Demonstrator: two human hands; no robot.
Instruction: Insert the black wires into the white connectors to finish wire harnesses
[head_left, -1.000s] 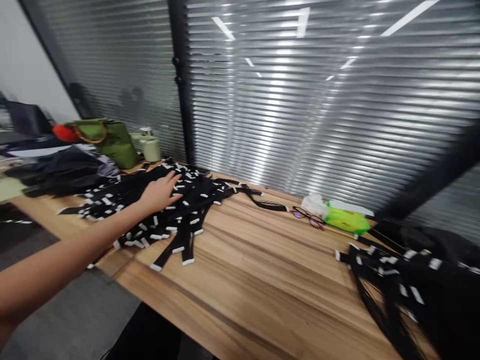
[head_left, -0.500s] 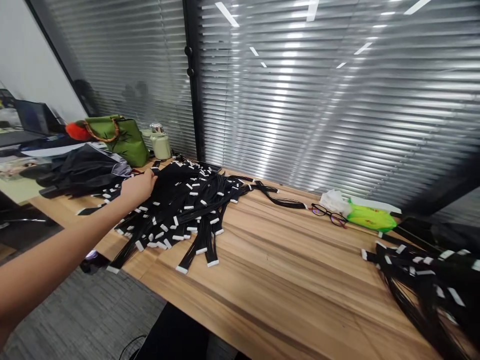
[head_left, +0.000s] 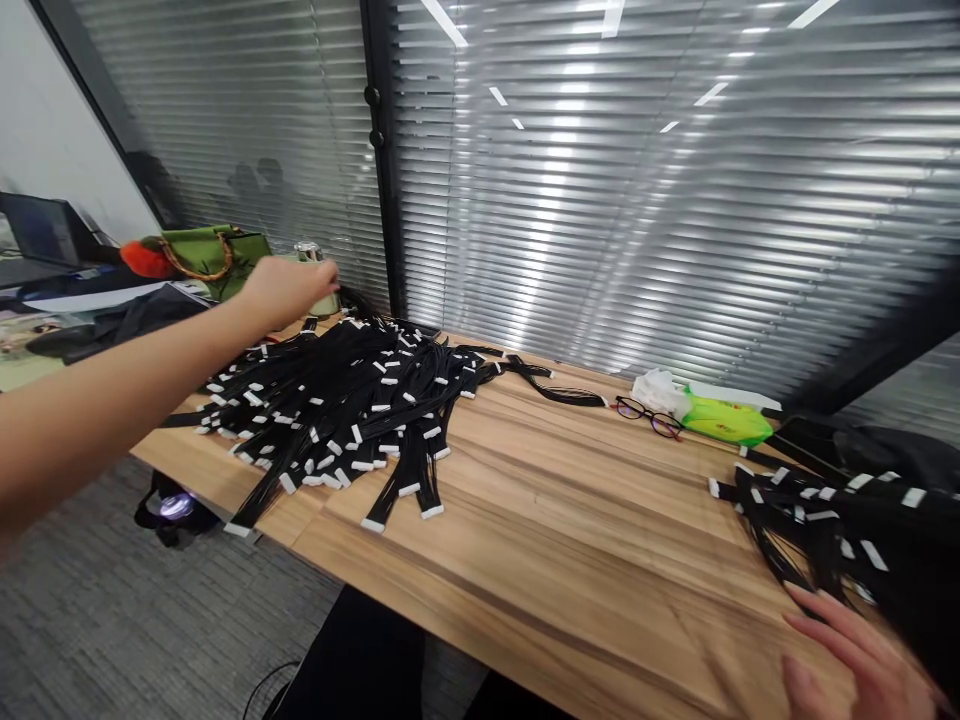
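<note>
Cables, black with white tips: one large heap on wooden table, second bundle at table's right end. Left hand raised above heap's far edge, just beside green flask; finger grip cannot be told. Right hand low on table near second bundle, fingers spread and released, holding nothing. Glasses lie between bundle and heap.

No legible text, labels or numbers anywhere

left hand hovers over black wire harnesses, right hand near another bundle.
</note>
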